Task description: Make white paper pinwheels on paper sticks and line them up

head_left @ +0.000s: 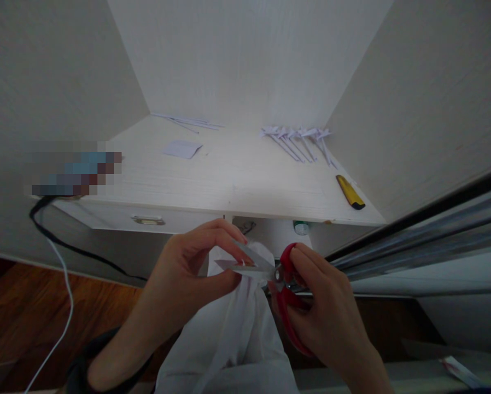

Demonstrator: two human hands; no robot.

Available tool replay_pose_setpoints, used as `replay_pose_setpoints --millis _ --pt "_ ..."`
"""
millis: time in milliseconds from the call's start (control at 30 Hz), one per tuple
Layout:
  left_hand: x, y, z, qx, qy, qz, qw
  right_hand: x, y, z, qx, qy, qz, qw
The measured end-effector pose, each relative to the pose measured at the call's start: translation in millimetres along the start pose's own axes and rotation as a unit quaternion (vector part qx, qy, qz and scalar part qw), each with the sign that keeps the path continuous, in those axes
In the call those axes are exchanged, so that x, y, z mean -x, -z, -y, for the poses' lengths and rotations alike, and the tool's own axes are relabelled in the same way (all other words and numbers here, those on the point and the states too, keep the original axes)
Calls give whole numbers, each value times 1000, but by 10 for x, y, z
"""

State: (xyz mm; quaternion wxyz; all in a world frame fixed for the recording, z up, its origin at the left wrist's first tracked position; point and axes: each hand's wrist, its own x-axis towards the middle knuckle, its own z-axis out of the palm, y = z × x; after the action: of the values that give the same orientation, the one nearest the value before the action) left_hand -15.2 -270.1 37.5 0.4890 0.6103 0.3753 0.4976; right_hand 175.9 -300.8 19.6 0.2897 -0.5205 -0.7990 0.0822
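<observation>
Red-handled scissors (279, 274) are in my right hand (327, 301), with the fingers wrapped through the loops. Their blades are spread apart and point left, level with the fingertips of my left hand (200, 257). That hand pinches a thin white paper strip (234, 317), which seems to hang down over my lap. The strip's upper end, by the blades, is partly hidden by the fingers. White clothing behind makes the strip's edges hard to make out.
On the white desk (237, 186) lie thin paper sticks (188, 121), a paper piece (182, 149), several sticks with folded paper tops (297, 143) and a yellow-black cutter (350, 191). A pixelated object (81, 172) sits left. Below is an open drawer (266, 230); cables (65, 262) hang left.
</observation>
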Motion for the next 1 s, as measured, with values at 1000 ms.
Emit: replay_pose_setpoints --millis 1000 --pt "47 -35 49 7 -13 -2 1000 -15 -21 5 -16 -9 -2 1000"
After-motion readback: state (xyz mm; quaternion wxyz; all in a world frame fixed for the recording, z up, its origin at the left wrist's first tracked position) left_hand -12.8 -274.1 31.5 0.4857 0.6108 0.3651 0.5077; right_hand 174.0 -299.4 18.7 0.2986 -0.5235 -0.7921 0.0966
